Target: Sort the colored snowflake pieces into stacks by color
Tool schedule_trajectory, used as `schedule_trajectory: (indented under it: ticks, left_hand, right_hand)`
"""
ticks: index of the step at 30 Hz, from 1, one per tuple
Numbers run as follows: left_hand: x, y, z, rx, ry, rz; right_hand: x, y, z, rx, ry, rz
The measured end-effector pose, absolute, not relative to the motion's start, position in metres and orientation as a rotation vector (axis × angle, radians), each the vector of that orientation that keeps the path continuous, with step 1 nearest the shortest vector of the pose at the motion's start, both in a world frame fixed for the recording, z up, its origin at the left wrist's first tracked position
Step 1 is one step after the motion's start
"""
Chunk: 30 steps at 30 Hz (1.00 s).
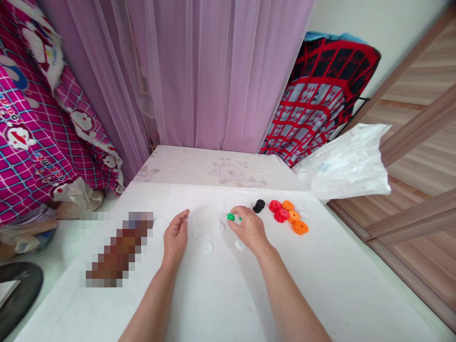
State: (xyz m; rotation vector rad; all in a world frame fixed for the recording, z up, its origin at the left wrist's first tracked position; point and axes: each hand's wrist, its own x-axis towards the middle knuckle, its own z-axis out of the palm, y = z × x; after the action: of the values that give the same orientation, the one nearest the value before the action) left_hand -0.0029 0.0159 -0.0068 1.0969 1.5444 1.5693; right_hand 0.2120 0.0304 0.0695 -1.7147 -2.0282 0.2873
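Between the thumb and index finger of my right hand [251, 227] is a small green notched disc [231, 216], shaped like a snowflake building piece. A second bit of green shows by the other fingers, partly hidden. My left hand [176, 233] stands on its edge on the white tabletop, fingers stretched out and nothing in them. White notched discs [208, 247] lie scattered between both hands, and another white disc [240, 244] is under my right wrist. Right of my right hand sit black discs [259, 205], red discs [280, 213] and orange discs [299, 227].
A blurred-out, brownish long item [119, 251] lies at the table's left. The white cloth [221, 304] covers the table, with a floral cover [185, 166] behind. A white plastic bag [349, 161] hangs at the right corner. Purple curtains [213, 71] close off the back.
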Motion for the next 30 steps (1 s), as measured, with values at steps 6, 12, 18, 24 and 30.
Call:
schedule_trajectory:
  ticks: [6,12,18,24,30]
  left_hand:
    - [-0.003,0.015,-0.006,1.124,1.563,1.567]
    - [-0.004,0.014,-0.004,1.123,1.576,1.564]
    - [-0.003,0.014,-0.004,1.119,1.580,1.558]
    - [-0.003,0.014,-0.001,1.154,1.589,1.559]
    - [-0.005,0.014,-0.003,1.147,1.585,1.547]
  right_hand:
    - [0.260,0.050,0.071,-1.828,-1.942,0.169]
    - [0.259,0.054,0.069,-1.878,-2.010,0.151]
    - [0.268,0.050,0.059,-1.810,-1.938,0.245]
    - [0.261,0.036,0.028,-1.916,-1.702,0.438]
    - [0.238,0.039,0.016,-2.019,-1.587,0.363]
